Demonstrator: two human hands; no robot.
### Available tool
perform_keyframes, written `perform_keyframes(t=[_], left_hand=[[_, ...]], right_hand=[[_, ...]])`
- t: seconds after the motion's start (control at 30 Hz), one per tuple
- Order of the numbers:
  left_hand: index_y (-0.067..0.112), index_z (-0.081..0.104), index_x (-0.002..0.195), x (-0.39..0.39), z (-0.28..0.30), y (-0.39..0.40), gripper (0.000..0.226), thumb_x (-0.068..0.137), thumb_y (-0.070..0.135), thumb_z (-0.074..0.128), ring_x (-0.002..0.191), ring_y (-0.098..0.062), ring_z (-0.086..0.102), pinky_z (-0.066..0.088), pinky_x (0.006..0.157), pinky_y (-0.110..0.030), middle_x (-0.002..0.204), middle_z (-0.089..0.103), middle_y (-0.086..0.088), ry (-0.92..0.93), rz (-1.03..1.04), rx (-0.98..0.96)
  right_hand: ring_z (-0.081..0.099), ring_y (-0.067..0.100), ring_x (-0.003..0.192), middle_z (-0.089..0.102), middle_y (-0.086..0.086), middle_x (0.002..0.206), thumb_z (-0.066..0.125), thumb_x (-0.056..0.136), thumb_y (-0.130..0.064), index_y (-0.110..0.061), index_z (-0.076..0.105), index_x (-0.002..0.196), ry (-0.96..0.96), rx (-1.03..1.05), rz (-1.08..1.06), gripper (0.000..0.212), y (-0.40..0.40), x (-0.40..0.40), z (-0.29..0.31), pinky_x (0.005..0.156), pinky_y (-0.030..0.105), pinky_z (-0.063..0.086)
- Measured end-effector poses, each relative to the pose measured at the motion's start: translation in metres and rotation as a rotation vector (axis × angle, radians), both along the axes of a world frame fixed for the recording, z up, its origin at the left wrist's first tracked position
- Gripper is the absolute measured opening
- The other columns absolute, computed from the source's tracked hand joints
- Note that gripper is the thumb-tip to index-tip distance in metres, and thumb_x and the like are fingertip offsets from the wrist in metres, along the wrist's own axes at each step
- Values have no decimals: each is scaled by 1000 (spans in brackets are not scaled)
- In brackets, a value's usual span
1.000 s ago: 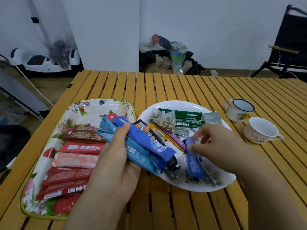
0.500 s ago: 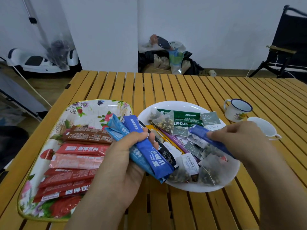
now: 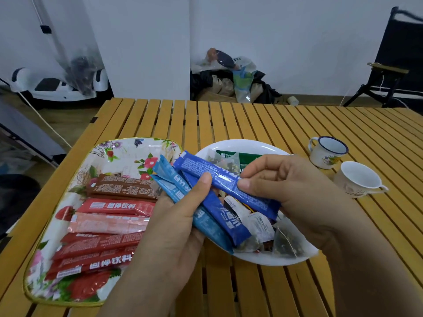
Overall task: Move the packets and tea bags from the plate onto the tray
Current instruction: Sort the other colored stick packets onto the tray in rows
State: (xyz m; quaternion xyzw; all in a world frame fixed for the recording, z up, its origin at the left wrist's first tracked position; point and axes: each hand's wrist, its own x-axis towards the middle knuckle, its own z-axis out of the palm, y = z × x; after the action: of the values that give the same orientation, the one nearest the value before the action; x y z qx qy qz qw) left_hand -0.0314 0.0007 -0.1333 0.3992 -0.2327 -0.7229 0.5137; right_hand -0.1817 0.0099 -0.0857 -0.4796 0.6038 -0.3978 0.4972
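My left hand [image 3: 174, 225] grips a fan of blue stick packets [image 3: 206, 216] between the tray and the plate. My right hand [image 3: 288, 186] pinches another dark blue packet [image 3: 219, 177] and lays it across that bundle, where my left thumb touches it. The white plate [image 3: 242, 145] behind holds tea bags [image 3: 286, 243], a green packet [image 3: 247, 157] and more sachets, partly hidden by my hands. The floral tray [image 3: 123, 152] on the left carries a row of brown, red and pink packets [image 3: 114, 223].
Two enamel cups stand to the right of the plate: a blue-rimmed cup [image 3: 327, 152] and a white cup [image 3: 359, 179]. All rest on a yellow slatted table [image 3: 229, 120]. A folding chair [image 3: 393, 60] and bags [image 3: 231, 78] are on the floor beyond.
My right hand lifted a blue packet off the plate and carried it left onto the bundle in my left hand. The left hand stayed in place.
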Motion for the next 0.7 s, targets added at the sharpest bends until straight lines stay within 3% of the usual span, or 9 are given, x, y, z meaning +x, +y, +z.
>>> perform_keyframes(t=[0.2,0.3,0.4,0.47,0.53,0.57,0.6,0.63,0.7], left_hand=[[15,61,116,0,-2,0,48,69,24,70,88,-26,72,60,71,-38,101,74,-10,-46,51,17],[17,60,117,3,-2,7,48,71,23,71,86,-26,72,58,76,-43,102,73,-12,-89,73,25],[12,59,116,2,4,-6,37,81,19,66,79,-27,70,59,69,-32,93,71,-17,-121,59,39],[-4,57,96,15,-1,-10,20,96,13,46,67,-24,53,54,69,-19,73,51,-17,-60,196,91],[3,42,67,24,-3,-16,33,99,13,38,81,-30,53,45,90,-27,76,51,-18,-173,220,53],[7,44,69,29,4,-12,27,96,13,46,87,-26,62,51,82,-30,84,63,-17,-247,217,-3],[12,53,80,33,11,-11,12,90,14,57,81,-17,70,56,66,-29,85,71,-7,-347,183,-145],[18,59,93,34,20,-6,12,83,18,66,74,-13,72,55,57,-28,83,73,1,-507,190,-213],[26,59,109,48,30,1,34,77,26,71,73,-10,70,55,60,-30,87,71,5,-618,262,-308]], right_hand=[[74,19,79,76,11,80,69,79,-8,-7,70,85,35,12,141,6,0,2,-1,67,32,59],[70,10,73,76,2,83,68,80,-6,-14,75,79,130,-19,217,11,-1,5,-3,60,23,56],[67,13,72,75,-1,81,69,78,-9,-21,77,73,192,-86,197,15,0,4,-2,60,24,52],[66,15,70,74,2,78,69,78,-11,-20,76,72,170,-106,122,13,0,3,-2,59,25,51],[61,11,61,73,9,78,68,80,-10,-17,76,73,138,-103,48,13,-2,4,-4,51,18,49],[59,10,58,72,12,80,67,81,-9,-16,75,73,132,-101,22,13,-4,5,-6,49,16,47],[57,9,57,71,14,81,67,82,-7,-15,74,74,140,-103,-1,13,-6,7,-9,48,15,47],[55,7,55,70,16,79,66,82,-6,-13,74,75,159,-109,-21,13,-8,9,-11,48,14,46],[53,6,51,66,16,73,65,83,-5,-13,73,75,214,-130,-54,13,-13,15,-18,50,17,46]])
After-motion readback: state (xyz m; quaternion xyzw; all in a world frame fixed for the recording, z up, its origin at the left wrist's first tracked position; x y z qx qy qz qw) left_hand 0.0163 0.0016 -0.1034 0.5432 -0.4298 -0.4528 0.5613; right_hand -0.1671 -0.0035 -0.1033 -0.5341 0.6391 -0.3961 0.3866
